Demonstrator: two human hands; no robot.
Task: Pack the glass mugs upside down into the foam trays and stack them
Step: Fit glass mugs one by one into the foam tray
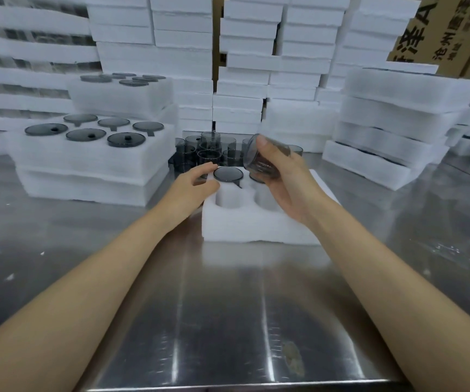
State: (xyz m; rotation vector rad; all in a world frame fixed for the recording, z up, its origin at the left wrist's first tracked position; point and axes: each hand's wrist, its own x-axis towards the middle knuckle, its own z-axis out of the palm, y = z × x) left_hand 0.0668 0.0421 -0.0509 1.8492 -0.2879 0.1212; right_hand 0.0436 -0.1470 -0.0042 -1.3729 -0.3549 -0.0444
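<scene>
— Table (228,306) first: what is on it?
— It is steel, and foam stacks (182,38) wall off the far side. At the left, packed trays (92,162) sit piled, with six mugs upside down in the top one. More piles (392,131) stand at the right.
— And the one being filled?
— That tray (256,224) lies in the middle, near the person. Its two near pockets are open holes. A seated mug (228,174) is upside down in the far row.
— Loose mugs (208,154)?
— They stand upright in a cluster just beyond the tray.
— Hands?
— The right hand (293,188) grips the held mug (257,165), thumb across its side, fingers wrapped beneath. The grey glass is tilted, above the tray's far right pocket. The left hand (191,185) rests at the tray's far left corner, fingers loosely bent and grasping nothing, tips just beside the seated mug.
</scene>
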